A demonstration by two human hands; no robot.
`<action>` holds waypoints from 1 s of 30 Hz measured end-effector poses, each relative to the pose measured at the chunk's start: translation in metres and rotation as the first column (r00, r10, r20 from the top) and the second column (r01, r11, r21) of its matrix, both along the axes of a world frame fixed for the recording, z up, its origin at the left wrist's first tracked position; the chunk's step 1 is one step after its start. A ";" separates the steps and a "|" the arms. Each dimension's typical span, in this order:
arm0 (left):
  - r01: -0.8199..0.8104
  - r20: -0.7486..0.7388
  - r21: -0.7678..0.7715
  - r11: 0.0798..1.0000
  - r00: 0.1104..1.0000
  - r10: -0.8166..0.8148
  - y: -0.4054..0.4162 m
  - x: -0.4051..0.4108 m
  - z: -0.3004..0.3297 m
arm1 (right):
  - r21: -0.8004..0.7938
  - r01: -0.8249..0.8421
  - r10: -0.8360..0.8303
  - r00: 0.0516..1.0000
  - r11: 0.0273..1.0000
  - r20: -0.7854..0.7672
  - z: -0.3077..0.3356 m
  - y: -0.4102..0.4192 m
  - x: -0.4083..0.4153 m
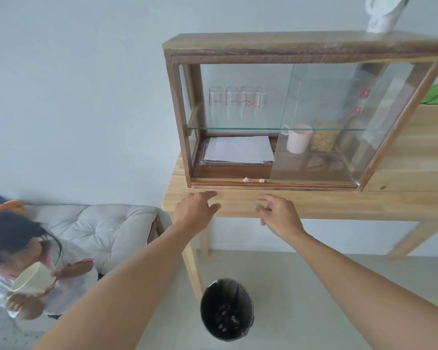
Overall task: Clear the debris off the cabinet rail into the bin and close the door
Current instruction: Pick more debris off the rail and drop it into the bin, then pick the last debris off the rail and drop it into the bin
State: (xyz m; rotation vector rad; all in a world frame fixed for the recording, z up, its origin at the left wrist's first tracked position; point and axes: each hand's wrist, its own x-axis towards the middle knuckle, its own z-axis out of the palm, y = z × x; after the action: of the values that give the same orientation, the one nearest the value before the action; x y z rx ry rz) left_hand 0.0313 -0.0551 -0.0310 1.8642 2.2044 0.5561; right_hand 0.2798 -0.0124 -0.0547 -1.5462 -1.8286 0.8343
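From the head view, two debris bits (254, 180) lie on the cabinet rail (273, 184), by the glass door (339, 122) slid right. Left hand (196, 210) and right hand (278, 214), fingers apart and empty, hover at the bench (339, 203) front edge; the bin (226, 309) stands on the floor below.

White appliance (382, 13) atop the cabinet (288, 44) — cut off by top edge.

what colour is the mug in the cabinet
Pale pink mug, seen through the glass in the head view.

Before me the wooden table (314, 203) carries the glass-door cabinet (180, 117); the bin (226, 309) stands on the tiled floor (301, 286).
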 end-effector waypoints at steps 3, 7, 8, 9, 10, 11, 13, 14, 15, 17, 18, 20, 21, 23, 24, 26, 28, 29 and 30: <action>0.007 0.004 0.030 1.000 1.000 -0.007 0.017 0.006 0.009 | 0.036 0.006 -0.007 1.000 0.999 0.015 0.012 0.017 0.000; 0.033 -0.017 0.051 0.998 0.999 -0.032 0.046 0.020 0.011 | 0.034 0.010 -0.011 0.999 0.999 0.034 0.017 0.042 -0.001; 0.044 -0.021 0.058 0.997 0.999 -0.043 0.054 0.024 0.011 | 0.033 0.012 -0.013 0.999 0.999 0.049 0.017 0.048 -0.001; 0.056 -0.032 0.064 0.996 0.998 -0.054 0.062 0.029 0.011 | 0.032 0.014 -0.016 0.998 0.999 0.065 0.017 0.054 -0.002; 0.065 -0.042 0.068 0.996 0.997 -0.062 0.070 0.033 0.010 | 0.027 0.017 -0.019 0.996 0.999 0.083 0.017 0.061 -0.002; 0.067 -0.037 0.073 0.995 0.997 -0.064 0.077 0.038 0.009 | 0.017 0.020 -0.021 0.995 1.000 0.102 0.016 0.066 -0.002; 0.057 -0.001 0.080 0.995 0.998 -0.057 0.089 0.046 0.004 | -0.009 0.016 -0.015 0.986 1.000 0.164 0.013 0.076 -0.003; 0.051 0.012 0.076 0.996 0.999 -0.052 0.094 0.049 0.002 | -0.020 0.014 -0.010 0.980 1.000 0.199 0.011 0.080 -0.004; 0.049 0.018 0.069 0.996 0.999 -0.050 0.100 0.053 -0.002 | -0.024 0.013 -0.007 0.973 1.000 0.229 0.009 0.084 -0.004; 0.045 0.030 0.065 0.997 0.998 -0.047 0.108 0.059 -0.007 | -0.007 0.012 -0.009 0.962 1.000 0.274 0.005 0.089 -0.002; 0.039 0.039 0.063 0.997 0.998 -0.042 0.112 0.062 -0.010 | 0.006 0.012 -0.014 0.958 1.000 0.286 0.003 0.090 -0.001; 0.027 0.052 0.058 0.998 0.998 -0.030 0.118 0.067 -0.015 | 0.033 0.023 -0.031 0.958 0.999 0.284 -0.001 0.093 0.001; 0.022 0.059 0.056 0.998 0.998 -0.026 0.121 0.068 -0.017 | 0.048 0.036 -0.047 0.961 0.998 0.274 -0.002 0.094 0.003; 0.013 0.090 0.058 0.998 0.996 -0.018 0.123 0.070 -0.022 | 0.076 0.066 -0.083 0.967 0.995 0.241 -0.004 0.096 0.005; 0.009 0.106 0.062 0.998 0.994 -0.016 0.123 0.070 -0.024 | 0.088 0.077 -0.095 0.970 0.993 0.226 -0.005 0.097 0.006; -0.006 0.138 0.078 0.997 0.990 -0.005 0.121 0.069 -0.026 | 0.098 0.093 -0.110 0.976 0.991 0.189 -0.006 0.096 0.006; -0.025 0.163 0.098 0.995 0.987 0.009 0.120 0.068 -0.026 | 0.086 0.104 -0.116 0.983 0.991 0.142 -0.007 0.095 0.005; -0.027 0.166 0.105 0.994 0.986 0.010 0.120 0.068 -0.025 | 0.080 0.112 -0.121 0.985 0.991 0.122 -0.008 0.094 0.004; -0.026 0.165 0.112 0.993 0.986 0.007 0.119 0.068 -0.024 | 0.077 0.122 -0.129 0.986 0.990 0.103 -0.008 0.093 0.003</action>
State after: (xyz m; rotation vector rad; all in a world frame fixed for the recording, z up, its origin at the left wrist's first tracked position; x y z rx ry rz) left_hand 0.0995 0.0638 -0.0551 1.7834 2.1232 0.8234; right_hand 0.2825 0.0811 -0.0631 -1.6704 -1.7943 0.6320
